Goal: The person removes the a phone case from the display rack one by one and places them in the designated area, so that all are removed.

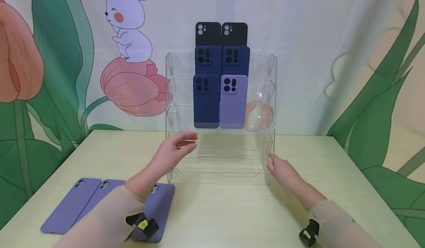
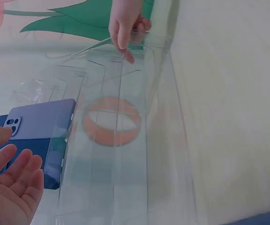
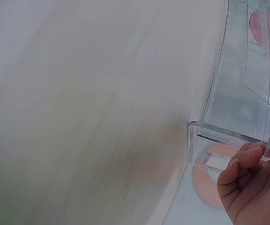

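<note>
A clear acrylic tiered display rack (image 1: 219, 157) stands on the table. My right hand (image 1: 282, 170) pinches the edge of its right side panel, low down; in the right wrist view the thumb and curled fingers (image 3: 247, 164) close on that edge. My left hand (image 1: 176, 148) is in front of the rack's left half, holding nothing, its fingers loosely bent and apart. Just above it, a navy phone case (image 1: 206, 104) and a light purple phone case (image 1: 234, 104) stand side by side. Behind them rise two more navy cases (image 1: 235, 61) and two black cases (image 1: 234, 34).
Purple phone cases (image 1: 71, 205) lie on the table at the front left, partly hidden by my left sleeve (image 1: 109, 218). The pale wooden table (image 1: 225, 214) stretches around the rack. A printed cloth (image 1: 305, 56) with a rabbit and tulips hangs behind.
</note>
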`<state>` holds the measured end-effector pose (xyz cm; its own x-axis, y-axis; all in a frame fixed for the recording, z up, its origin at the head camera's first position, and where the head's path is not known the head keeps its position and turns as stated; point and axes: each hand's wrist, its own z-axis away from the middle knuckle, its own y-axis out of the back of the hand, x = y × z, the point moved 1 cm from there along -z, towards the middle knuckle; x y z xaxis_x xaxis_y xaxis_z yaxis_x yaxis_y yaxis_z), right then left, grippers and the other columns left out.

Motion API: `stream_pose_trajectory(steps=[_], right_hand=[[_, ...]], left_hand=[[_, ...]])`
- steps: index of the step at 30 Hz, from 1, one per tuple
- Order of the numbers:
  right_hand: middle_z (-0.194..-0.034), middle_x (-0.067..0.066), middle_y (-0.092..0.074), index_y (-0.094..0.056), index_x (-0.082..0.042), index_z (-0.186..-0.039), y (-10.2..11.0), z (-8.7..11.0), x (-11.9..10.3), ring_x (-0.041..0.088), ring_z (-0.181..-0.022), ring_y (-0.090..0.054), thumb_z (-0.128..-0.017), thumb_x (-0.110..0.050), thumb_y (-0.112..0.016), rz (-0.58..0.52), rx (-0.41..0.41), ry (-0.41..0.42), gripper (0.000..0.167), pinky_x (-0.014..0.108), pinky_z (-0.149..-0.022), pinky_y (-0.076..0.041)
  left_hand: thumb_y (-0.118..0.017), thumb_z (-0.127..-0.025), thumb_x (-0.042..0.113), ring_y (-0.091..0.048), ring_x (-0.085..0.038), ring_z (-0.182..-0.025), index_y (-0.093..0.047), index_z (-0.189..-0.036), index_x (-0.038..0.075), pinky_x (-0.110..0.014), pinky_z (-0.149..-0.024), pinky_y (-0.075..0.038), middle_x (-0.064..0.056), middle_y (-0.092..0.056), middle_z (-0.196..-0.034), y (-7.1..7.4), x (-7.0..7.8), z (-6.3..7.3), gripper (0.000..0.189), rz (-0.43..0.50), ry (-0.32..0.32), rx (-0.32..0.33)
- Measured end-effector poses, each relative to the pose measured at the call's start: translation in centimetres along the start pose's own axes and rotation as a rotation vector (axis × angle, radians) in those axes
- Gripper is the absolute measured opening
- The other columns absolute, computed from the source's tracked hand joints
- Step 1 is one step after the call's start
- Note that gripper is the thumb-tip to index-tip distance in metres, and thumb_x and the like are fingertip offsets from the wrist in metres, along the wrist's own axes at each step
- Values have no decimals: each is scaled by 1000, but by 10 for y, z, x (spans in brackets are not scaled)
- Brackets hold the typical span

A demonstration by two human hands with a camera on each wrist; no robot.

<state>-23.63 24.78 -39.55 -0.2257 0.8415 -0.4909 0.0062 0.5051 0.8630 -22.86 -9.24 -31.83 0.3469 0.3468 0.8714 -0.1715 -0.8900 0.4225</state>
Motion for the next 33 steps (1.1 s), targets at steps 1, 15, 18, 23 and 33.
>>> stream_pose_trajectory(steps=[1,15,18,23,33], right_hand=[[-50,-3,-29,-34,20,-131,0,0,0,9,-44,-20,-95,-11,-28,0,0,-2,48,22,-42,-25],[-52,-2,-30,-33,19,-132,1,2,0,10,-44,-21,-96,-12,-28,-18,-6,-16,48,22,-41,-25],[-52,-1,-30,-33,19,-132,1,1,0,10,-44,-21,-95,-11,-28,-20,-5,-15,48,22,-41,-25],[-52,-2,-30,-33,19,-133,0,1,1,10,-44,-21,-96,-12,-28,-13,-5,-17,48,22,-41,-25],[-53,-2,-30,-34,19,-132,-1,0,2,10,-44,-21,-94,-11,-30,-9,3,-17,48,21,-41,-23]], left_hand=[[-61,-91,14,-57,-24,-111,-55,-128,6,-39,-91,-47,-11,-58,-122,-1,1,-4,38,22,5,2],[-57,-94,14,-52,-23,-117,-50,-132,4,-36,-98,-41,-13,-54,-128,6,16,-46,40,116,10,114],[-58,-94,15,-53,-23,-116,-49,-133,5,-36,-97,-42,-12,-55,-128,9,16,-54,42,90,15,146],[-58,-93,16,-51,-25,-119,-46,-135,5,-36,-97,-42,-13,-53,-130,14,18,-67,45,75,44,208],[-59,-92,15,-49,-27,-121,-39,-140,4,-38,-98,-41,-17,-51,-132,12,22,-87,53,43,125,209]])
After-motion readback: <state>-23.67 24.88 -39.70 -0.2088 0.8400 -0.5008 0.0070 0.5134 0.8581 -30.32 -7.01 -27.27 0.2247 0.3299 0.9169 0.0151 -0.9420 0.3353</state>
